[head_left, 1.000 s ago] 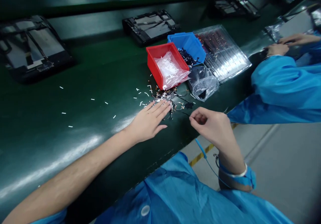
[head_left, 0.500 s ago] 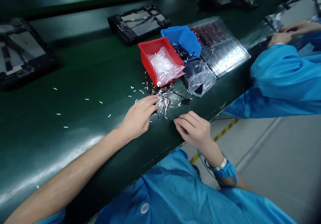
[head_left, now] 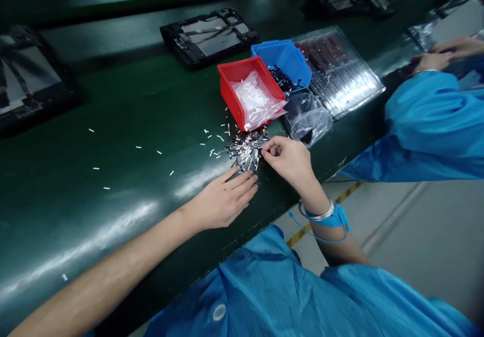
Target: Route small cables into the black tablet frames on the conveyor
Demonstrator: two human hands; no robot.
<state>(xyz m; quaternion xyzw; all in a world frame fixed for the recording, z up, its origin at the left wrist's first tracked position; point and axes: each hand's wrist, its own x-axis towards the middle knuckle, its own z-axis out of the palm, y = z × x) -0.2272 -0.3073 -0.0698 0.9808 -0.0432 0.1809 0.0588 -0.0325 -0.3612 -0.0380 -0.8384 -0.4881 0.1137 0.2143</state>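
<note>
A loose heap of small silvery and black wired parts point(head_left: 245, 148) lies on the green conveyor belt point(head_left: 113, 125), just below a red plastic bin point(head_left: 227, 87). My right hand point(head_left: 285, 160) is pinched at the heap's right edge, and its fingers hide whatever they might hold. My left hand point(head_left: 223, 198) rests flat on the belt with its fingers apart, the fingertips at the heap's lower edge. A crumpled clear plastic bag point(head_left: 257, 100) fills the red bin. A blue bin point(head_left: 282, 55) behind it holds dark wired parts point(head_left: 282, 79).
Scattered white bits point(head_left: 151, 150) dot the belt left of the heap. Black-framed tablets point(head_left: 207, 37) lie along the belt. A clear tray of parts point(head_left: 340, 70) and a clear bag point(head_left: 306, 118) sit nearby. A co-worker's hands point(head_left: 449, 55) work at right.
My right hand has moved up from the belt's near edge onto the heap. My left hand has slid down and right, to below the heap. The heap looks more tightly gathered.
</note>
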